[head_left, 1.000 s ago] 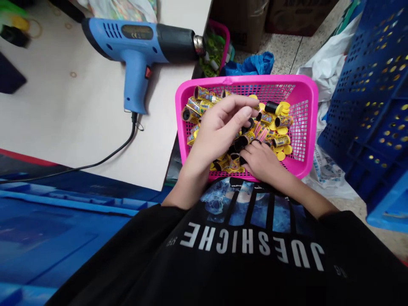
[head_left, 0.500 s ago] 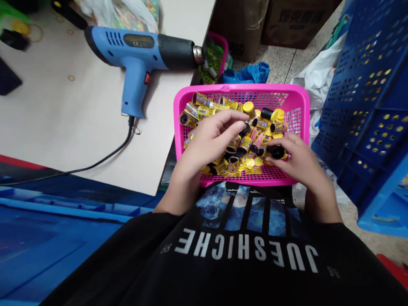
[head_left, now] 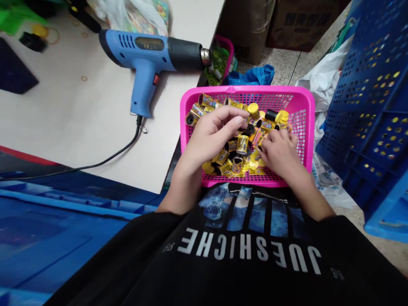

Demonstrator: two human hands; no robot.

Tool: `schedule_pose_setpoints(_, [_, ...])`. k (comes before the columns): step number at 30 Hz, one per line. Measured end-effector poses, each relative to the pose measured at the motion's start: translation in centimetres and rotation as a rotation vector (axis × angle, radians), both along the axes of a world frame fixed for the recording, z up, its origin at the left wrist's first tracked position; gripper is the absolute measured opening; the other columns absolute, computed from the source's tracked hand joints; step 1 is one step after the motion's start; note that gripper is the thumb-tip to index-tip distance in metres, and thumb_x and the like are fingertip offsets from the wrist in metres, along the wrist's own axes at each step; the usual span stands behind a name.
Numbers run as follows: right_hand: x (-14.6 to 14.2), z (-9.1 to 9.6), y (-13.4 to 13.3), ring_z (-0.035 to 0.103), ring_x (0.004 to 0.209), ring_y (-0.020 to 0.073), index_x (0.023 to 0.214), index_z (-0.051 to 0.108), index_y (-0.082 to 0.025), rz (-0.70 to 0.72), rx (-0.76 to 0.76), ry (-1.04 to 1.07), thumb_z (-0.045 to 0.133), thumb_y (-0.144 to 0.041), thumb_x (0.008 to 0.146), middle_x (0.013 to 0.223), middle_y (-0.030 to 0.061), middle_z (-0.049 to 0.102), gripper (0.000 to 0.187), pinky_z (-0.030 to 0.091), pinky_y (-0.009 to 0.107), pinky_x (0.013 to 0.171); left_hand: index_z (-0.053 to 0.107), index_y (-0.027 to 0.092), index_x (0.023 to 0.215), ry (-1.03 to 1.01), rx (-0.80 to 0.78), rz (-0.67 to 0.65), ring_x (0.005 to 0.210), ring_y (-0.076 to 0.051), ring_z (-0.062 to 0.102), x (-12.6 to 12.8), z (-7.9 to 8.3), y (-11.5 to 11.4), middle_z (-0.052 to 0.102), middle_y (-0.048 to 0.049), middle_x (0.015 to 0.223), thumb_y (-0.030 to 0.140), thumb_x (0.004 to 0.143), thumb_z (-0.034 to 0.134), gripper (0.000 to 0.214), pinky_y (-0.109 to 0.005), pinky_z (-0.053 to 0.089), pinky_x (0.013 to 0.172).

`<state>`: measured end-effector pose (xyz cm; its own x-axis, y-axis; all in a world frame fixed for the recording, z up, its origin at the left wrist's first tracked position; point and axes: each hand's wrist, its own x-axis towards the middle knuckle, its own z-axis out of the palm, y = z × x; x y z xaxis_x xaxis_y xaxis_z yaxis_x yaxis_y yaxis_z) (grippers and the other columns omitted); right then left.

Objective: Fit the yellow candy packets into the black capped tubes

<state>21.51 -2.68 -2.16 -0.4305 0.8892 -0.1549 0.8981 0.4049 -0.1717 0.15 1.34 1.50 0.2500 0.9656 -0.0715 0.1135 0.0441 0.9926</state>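
Both hands are over a pink plastic basket (head_left: 229, 90) filled with small yellow printed tubes (head_left: 242, 144), yellow round caps (head_left: 253, 109) and black plastic pieces. My left hand (head_left: 213, 134) is above the left half, with its fingers curled and its thumb drawn towards the index finger. Whatever it may hold is hidden. A black ring-shaped piece (head_left: 250, 129) lies beside its fingertips. On the right side, my right hand (head_left: 281, 153) reaches knuckles-up into the heap with bent fingers. Its fingertips, and anything between them, are hidden. A black tube with a yellow cap (head_left: 272, 115) lies beyond it.
On the white table (head_left: 79, 127) to the left lies a blue heat gun (head_left: 143, 59), its nozzle pointing right and its cord trailing left. Blue perforated crates (head_left: 366, 93) stand to the right. Cardboard boxes (head_left: 296, 25) and a blue plastic bag (head_left: 251, 75) are beyond the basket.
My right hand has moved left and turned knuckles-up into the heap; the black cylinder at its fingers is no longer visible. My left hand keeps nearly the same pose. The view has shifted slightly.
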Motion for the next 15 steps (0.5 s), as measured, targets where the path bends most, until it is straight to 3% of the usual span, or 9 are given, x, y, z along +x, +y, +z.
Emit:
schedule_pose_setpoints(3, [-0.1, -0.3, -0.4, 0.049, 0.111, 0.0339, 0.111, 0.069, -0.020, 0.057, 0.011, 0.036, 0.051, -0.018, 0.098, 0.123, 0.0151, 0.065, 0.022, 0.033, 0.047, 0.088, 0.074, 0.022, 0.106, -0.013, -0.002, 0.007, 0.092, -0.019, 0.073, -0.1, -0.3, 0.1, 0.077, -0.0059, 0.097, 0.051, 0.095, 0.066, 0.032, -0.032, 0.058, 0.083])
schedule_pose_setpoints(5, [-1.2, -0.8, -0.7, 0.048, 0.115, 0.0353, 0.116, 0.065, -0.017, 0.102, -0.022, 0.049, 0.057, -0.023, 0.096, 0.127, 0.0170, 0.064, 0.023, 0.033, 0.048, 0.092, 0.075, 0.022, 0.107, -0.003, 0.004, -0.008, 0.096, -0.019, 0.073, 0.1, -0.6, 0.1, 0.078, -0.0062, 0.102, 0.050, 0.094, 0.067, 0.031, -0.033, 0.058, 0.087])
schedule_pose_setpoints(9, [-3.1, -1.7, -0.6, 0.049, 0.118, 0.0379, 0.119, 0.062, -0.015, 0.034, -0.074, 0.081, 0.067, -0.031, 0.090, 0.122, 0.0189, 0.067, 0.033, 0.034, 0.049, 0.095, 0.075, 0.021, 0.108, 0.065, 0.039, -0.174, 0.095, -0.020, 0.072, 0.3, -1.3, 0.2, 0.078, -0.0063, 0.105, 0.044, 0.093, 0.070, 0.029, -0.032, 0.056, 0.086])
schedule_pose_setpoints(11, [-2.5, -1.7, -0.4, 0.053, 0.116, 0.0366, 0.113, 0.062, -0.019, 0.004, -0.126, 0.184, 0.068, -0.031, 0.088, 0.118, 0.0149, 0.069, 0.028, 0.037, 0.049, 0.095, 0.076, 0.020, 0.108, 0.087, 0.053, -0.213, 0.093, -0.019, 0.072, 0.1, -1.5, 0.2, 0.078, -0.0063, 0.104, 0.043, 0.094, 0.067, 0.027, -0.031, 0.056, 0.085])
schedule_pose_setpoints(15, [0.9, -0.3, 0.1, 0.062, 0.100, 0.0290, 0.104, 0.058, -0.023, -0.196, -0.245, 0.481, 0.069, -0.029, 0.083, 0.104, 0.0073, 0.071, 0.024, 0.047, 0.043, 0.087, 0.076, 0.020, 0.104, 0.119, 0.072, -0.118, 0.093, -0.018, 0.071, -0.8, -1.7, 0.5, 0.078, -0.0062, 0.101, 0.043, 0.096, 0.065, 0.026, -0.030, 0.054, 0.084])
